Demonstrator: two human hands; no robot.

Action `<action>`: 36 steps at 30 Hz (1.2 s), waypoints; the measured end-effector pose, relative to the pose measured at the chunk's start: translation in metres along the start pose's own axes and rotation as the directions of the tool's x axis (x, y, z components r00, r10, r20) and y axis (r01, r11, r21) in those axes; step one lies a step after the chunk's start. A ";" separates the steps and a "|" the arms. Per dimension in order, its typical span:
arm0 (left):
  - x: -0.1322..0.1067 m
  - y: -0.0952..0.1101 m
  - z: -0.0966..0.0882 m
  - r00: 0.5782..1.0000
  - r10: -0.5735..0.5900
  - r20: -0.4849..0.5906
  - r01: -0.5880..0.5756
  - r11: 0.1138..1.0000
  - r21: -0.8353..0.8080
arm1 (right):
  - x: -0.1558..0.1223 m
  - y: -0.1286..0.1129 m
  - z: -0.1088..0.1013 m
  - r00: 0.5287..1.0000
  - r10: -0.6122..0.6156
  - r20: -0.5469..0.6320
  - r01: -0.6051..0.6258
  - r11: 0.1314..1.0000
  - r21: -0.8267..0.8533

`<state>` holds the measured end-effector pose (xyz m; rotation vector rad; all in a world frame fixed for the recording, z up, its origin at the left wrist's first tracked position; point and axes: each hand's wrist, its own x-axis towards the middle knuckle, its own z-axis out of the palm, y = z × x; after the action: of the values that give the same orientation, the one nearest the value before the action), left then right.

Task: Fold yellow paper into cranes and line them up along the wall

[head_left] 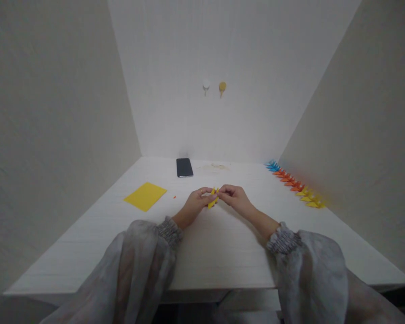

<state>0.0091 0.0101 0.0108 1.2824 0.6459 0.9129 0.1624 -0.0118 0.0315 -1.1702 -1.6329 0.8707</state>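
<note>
Between my two hands, over the middle of the table, is a small folded piece of yellow paper (211,203) with narrow points. My left hand (197,202) pinches it from the left, a ring on one finger. From the right, my right hand (235,197) closes its fingertips on the upper part of the same paper. Fingers hide some of the folds. To the left lies a flat stack or sheet of yellow square paper (145,196), apart from both hands.
A dark phone (184,167) lies near the back wall. Along the right wall runs a row of folded paper cranes, blue (272,165), orange (288,179) and yellow (309,198). An orange scrap (174,197) lies near the yellow square. Two hooks (222,86) are on the back wall.
</note>
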 end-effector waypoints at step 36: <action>0.004 -0.008 -0.003 0.996 0.006 0.088 -0.009 1.000 0.029 | -0.012 0.004 -0.012 0.874 -0.478 0.085 0.460 0.760 -0.459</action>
<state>0.0106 0.0144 0.0029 1.3442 0.5876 0.8508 0.1763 -0.0216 0.0284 -0.9945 -2.0507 0.1236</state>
